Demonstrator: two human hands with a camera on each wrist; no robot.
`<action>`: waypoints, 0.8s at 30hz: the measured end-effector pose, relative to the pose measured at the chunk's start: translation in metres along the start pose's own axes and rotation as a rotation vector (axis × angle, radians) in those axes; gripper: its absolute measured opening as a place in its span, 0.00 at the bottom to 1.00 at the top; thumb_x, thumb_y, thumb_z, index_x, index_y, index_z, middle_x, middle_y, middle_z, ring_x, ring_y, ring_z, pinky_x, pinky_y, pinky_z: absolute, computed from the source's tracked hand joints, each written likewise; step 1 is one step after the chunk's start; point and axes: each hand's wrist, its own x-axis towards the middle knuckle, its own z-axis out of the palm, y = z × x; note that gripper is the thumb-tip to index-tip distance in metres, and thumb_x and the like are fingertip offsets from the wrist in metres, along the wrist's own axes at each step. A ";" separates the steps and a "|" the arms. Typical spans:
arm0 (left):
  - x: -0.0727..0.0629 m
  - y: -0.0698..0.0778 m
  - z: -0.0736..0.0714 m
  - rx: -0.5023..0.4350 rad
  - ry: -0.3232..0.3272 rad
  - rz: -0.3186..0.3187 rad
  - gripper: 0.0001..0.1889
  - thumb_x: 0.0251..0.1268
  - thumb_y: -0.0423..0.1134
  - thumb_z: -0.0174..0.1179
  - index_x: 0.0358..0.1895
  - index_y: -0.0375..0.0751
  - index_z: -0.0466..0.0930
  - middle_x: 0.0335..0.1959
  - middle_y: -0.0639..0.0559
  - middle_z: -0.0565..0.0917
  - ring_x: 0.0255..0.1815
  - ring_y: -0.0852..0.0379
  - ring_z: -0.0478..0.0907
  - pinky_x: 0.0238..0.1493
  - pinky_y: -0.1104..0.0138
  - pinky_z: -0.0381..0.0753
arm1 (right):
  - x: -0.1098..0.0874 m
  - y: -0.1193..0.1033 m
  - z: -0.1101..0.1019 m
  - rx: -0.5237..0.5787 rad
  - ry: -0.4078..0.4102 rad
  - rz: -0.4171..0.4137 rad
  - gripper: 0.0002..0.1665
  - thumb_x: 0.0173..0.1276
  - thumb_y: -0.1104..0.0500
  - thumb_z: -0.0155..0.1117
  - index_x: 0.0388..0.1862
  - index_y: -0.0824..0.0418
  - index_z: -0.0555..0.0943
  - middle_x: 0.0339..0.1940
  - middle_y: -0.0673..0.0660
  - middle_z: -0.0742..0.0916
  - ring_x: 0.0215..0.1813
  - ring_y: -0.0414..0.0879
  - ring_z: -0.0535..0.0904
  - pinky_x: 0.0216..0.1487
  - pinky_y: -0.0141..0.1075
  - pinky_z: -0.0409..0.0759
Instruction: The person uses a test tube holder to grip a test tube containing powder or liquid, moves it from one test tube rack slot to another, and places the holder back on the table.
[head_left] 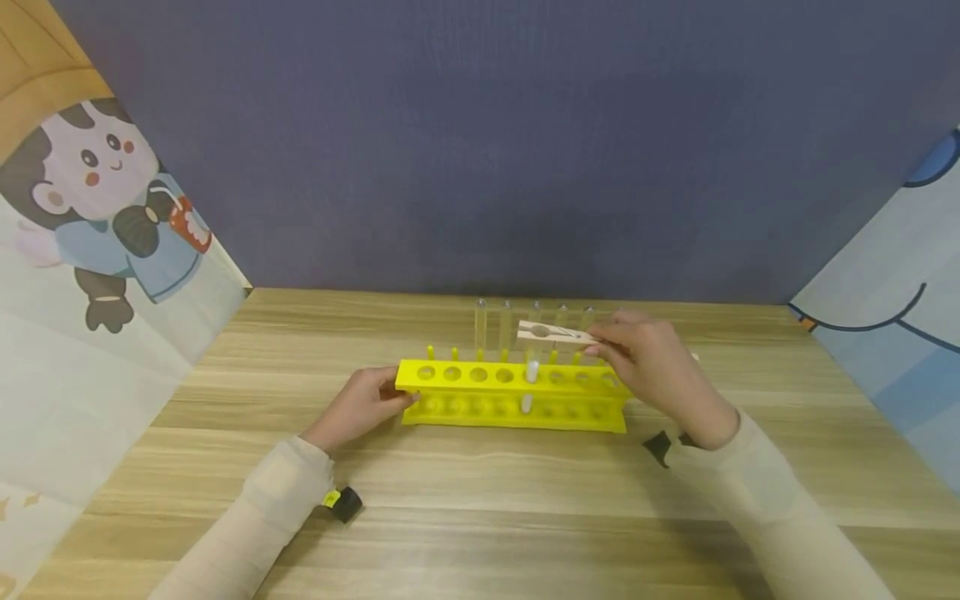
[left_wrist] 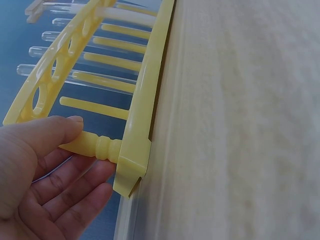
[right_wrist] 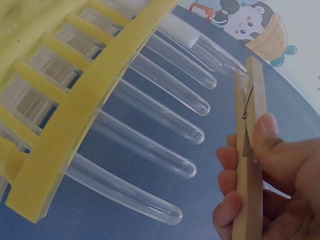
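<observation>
A yellow test tube rack (head_left: 465, 387) stands on the table. My left hand (head_left: 362, 406) holds its left end, the thumb and fingers around the end post (left_wrist: 82, 144). My right hand (head_left: 656, 358) grips a wooden test tube clamp (head_left: 562, 339) above the rack, thumb on one side and curled fingers on the other. A test tube with white contents (head_left: 532, 372) stands upright in a middle hole. The clamp's head is at this tube's upper end in the right wrist view; whether it squeezes the glass I cannot tell.
Several clear test tubes (right_wrist: 165, 130) stand upside down on the pegs along the rack's back. Wood-grain tabletop (head_left: 480, 517) surrounds the rack, and a dark blue panel (head_left: 510, 167) rises behind. Cartoon-printed panels (head_left: 97, 200) flank both sides. Black strap ends (head_left: 347, 505) hang by the wrists.
</observation>
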 end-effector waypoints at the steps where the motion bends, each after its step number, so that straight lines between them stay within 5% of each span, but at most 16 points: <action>1: 0.000 0.000 0.000 0.000 0.002 -0.003 0.17 0.61 0.34 0.63 0.54 0.41 0.79 0.51 0.47 0.83 0.47 0.55 0.80 0.49 0.63 0.81 | 0.000 0.000 0.000 0.001 0.002 0.002 0.07 0.53 0.69 0.71 0.32 0.67 0.85 0.24 0.56 0.83 0.21 0.37 0.64 0.20 0.30 0.68; 24: -0.001 0.000 0.001 -0.029 -0.002 0.021 0.16 0.61 0.34 0.63 0.53 0.39 0.79 0.49 0.46 0.83 0.45 0.56 0.80 0.47 0.65 0.81 | -0.011 0.006 -0.006 0.016 0.023 0.013 0.11 0.51 0.69 0.72 0.36 0.67 0.85 0.24 0.52 0.81 0.20 0.35 0.63 0.19 0.28 0.67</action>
